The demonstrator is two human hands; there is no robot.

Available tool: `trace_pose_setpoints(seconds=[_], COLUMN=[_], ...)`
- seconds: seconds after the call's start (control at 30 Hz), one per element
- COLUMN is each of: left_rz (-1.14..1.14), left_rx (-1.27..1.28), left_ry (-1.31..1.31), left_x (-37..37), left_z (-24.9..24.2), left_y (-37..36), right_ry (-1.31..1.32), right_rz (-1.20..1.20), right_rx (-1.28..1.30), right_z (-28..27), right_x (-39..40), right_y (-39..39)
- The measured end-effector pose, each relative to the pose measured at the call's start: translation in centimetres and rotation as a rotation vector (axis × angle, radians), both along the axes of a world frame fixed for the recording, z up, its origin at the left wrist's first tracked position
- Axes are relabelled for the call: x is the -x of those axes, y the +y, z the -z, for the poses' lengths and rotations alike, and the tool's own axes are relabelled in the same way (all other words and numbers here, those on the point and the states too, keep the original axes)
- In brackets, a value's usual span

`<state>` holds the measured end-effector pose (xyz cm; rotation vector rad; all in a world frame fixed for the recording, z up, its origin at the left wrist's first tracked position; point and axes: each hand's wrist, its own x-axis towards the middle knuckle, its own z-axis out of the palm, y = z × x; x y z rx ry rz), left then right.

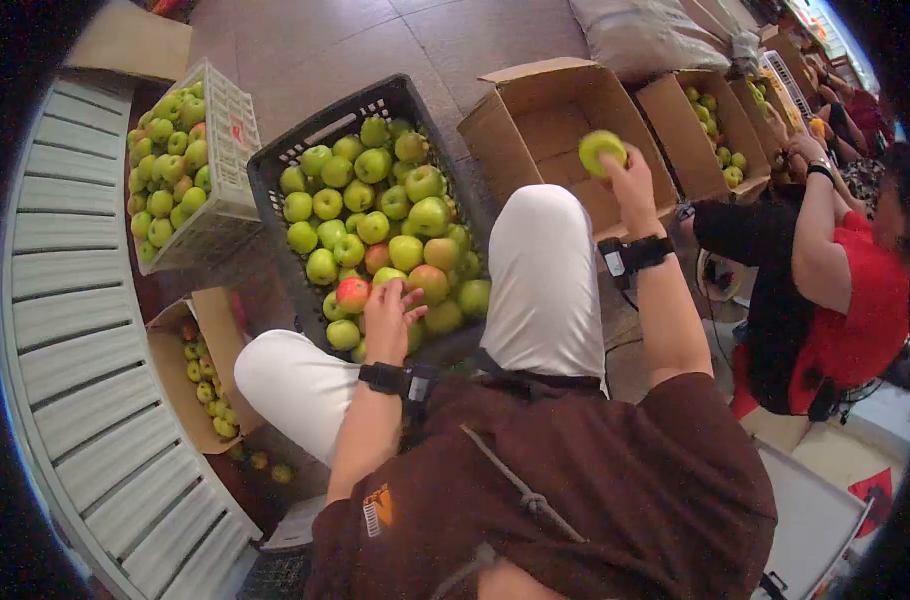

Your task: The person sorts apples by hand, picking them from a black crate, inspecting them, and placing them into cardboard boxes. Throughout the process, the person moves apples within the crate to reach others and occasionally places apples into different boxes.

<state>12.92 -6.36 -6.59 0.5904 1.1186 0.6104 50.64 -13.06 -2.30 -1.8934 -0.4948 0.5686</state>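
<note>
My right hand [630,190] is closed on a green apple [599,148], held up over an open cardboard box [565,115] whose visible floor is bare cardboard. My left hand [387,318] hovers low over the front of a black plastic crate [320,140], its fingers loosely bent and apart with nothing gripped. Beside its fingertips lies a red apple [352,294], with green apples [429,217] filling the crate around it.
A white crate of apples [210,165] stands left of the black one. Below it sits a cardboard box [215,330] with smaller fruit. Another apple box [690,110] is at right, near a person in red [850,270]. A slatted metal surface [85,330] curves along the left.
</note>
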Motion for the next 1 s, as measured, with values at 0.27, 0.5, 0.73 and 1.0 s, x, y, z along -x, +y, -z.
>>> trace_pose_setpoints(seconds=[0.27, 0.5, 0.73, 1.0], left_rz=[0.003, 0.069, 0.553, 0.592], left_rx=[-0.112, -0.204, -0.675, -0.846], left_ry=[0.265, 0.348, 0.734, 0.881], left_x=[0.0, 0.3, -0.6, -2.0], left_z=[2.3, 3.2, 0.5, 1.5], left_y=[0.3, 0.3, -0.2, -1.6], right_ry=[-0.409, -0.301, -0.307, -0.240], right_rz=[-0.443, -0.563, -0.631, -0.664], right_rx=[0.496, 0.745, 0.834, 0.684], right_z=[20.2, 21.4, 20.6, 17.2], right_x=[-3.4, -3.2, -2.5, -1.1], right_y=[-7.4, -6.5, -6.0, -7.1])
